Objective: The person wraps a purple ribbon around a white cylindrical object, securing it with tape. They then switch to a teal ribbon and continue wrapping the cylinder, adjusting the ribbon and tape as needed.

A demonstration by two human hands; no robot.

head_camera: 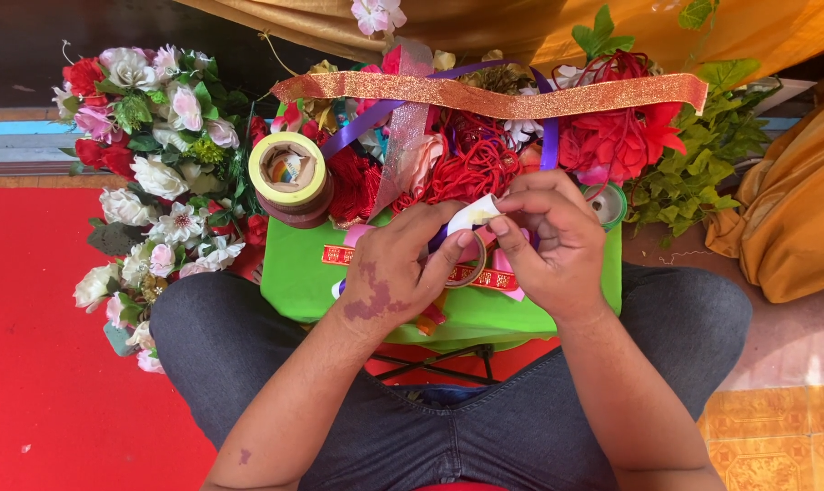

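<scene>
Centrally, the left hand (396, 268) and the right hand (547, 238) meet above a green bench (294, 277) that rests over the person's lap. Both hands pinch a small white piece (474, 215), folded between thumbs and forefingers; whether it is ribbon or tape cannot be told. Beneath the left thumb lies a clear tape roll (471, 271), resting on a red ribbon with gold print (339, 255) and pink ribbon loops (507, 273). At upper left of the bench stands a stack of tape rolls (289, 175), the topmost rimmed yellow-green. A gold glitter ribbon (494, 95) stretches across the far side, above a purple ribbon (362, 123), a tangle of red cord (471, 173) and red fabric flowers (617, 141). On the red floor mat (39, 345), left of the knee, lies a bunch of white, pink and red artificial flowers (157, 173). Green artificial leaves (703, 159) sit at right, beside orange cloth (794, 218).
</scene>
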